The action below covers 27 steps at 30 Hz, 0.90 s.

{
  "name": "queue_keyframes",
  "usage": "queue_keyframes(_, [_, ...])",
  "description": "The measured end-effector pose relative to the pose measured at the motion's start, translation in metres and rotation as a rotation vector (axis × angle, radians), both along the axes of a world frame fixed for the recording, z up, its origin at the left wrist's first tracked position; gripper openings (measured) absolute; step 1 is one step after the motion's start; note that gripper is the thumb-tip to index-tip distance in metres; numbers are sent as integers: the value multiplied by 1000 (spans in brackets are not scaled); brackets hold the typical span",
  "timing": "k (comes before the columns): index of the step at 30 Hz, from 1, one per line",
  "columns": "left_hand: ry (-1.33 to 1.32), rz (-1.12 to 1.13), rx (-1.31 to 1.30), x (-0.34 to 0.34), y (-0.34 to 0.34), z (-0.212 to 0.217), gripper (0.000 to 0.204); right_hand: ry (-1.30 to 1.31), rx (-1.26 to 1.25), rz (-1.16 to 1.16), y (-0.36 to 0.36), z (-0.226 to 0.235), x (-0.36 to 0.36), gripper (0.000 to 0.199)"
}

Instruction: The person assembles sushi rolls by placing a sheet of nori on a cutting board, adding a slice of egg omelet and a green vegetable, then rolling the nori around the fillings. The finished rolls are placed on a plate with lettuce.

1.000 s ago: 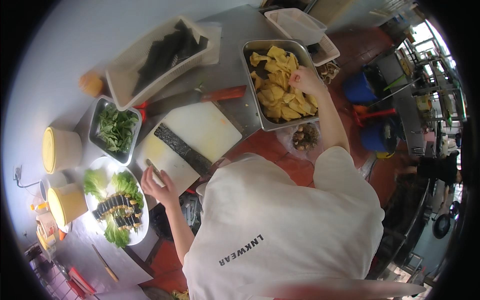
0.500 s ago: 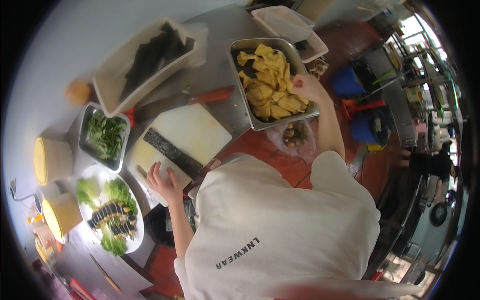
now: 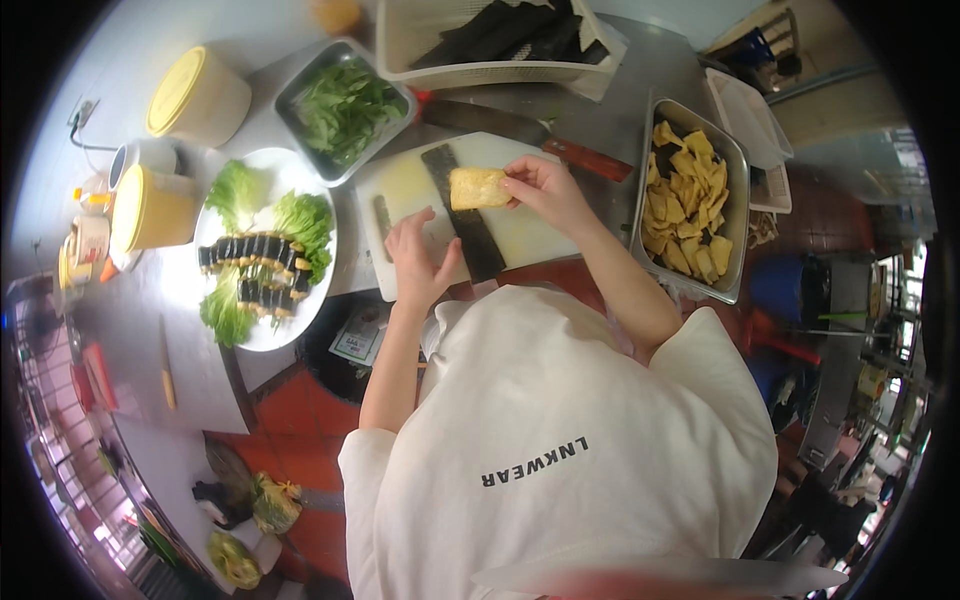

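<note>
Pinched in my right hand is a flat yellow piece of fried tofu, held over a dark strip of nori seaweed. That strip lies lengthwise across the white cutting board. My left hand rests with its fingers spread at the board's left side, beside a thin greenish strip. A steel tray at the right holds a heap of similar yellow pieces. On a white oval plate to the left, black-wrapped rolls lie cut among lettuce leaves.
A large knife with a red-brown handle lies behind the board. Next to it stand a steel tray of green leaves and a white basket of black sheets. Yellow-lidded tubs line the left. Another knife lies at the table's near left.
My right hand has moved left from the tray of yellow pieces to above the board, now with one piece in it. My left hand stays by the board. The whole view has turned.
</note>
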<state>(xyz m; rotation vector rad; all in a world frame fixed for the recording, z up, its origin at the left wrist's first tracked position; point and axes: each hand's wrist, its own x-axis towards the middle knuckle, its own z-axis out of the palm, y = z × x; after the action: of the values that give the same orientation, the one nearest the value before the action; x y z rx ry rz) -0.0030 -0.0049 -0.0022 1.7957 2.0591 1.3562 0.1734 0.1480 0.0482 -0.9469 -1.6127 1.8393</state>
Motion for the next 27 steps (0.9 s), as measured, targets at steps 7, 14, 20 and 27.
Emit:
queue_keyframes(7, [-87, 66, -27, -4, -2, -14, 49, 115, -462, -160, -50, -42, -13, 19])
queue_keyframes(14, [42, -103, -89, -3, 1, 0, 69, -342, -291, 157, -62, -25, 5, 16])
queue_keyframes(20, [152, -116, -197, 0, 3, 11, 95, -529, 236, 250, -55, -31, 13, 20])
queue_keyframes(27, [197, -101, -195, 4, 0, 8, 103, -409, 430, 228, 5, -6, -22, 19])
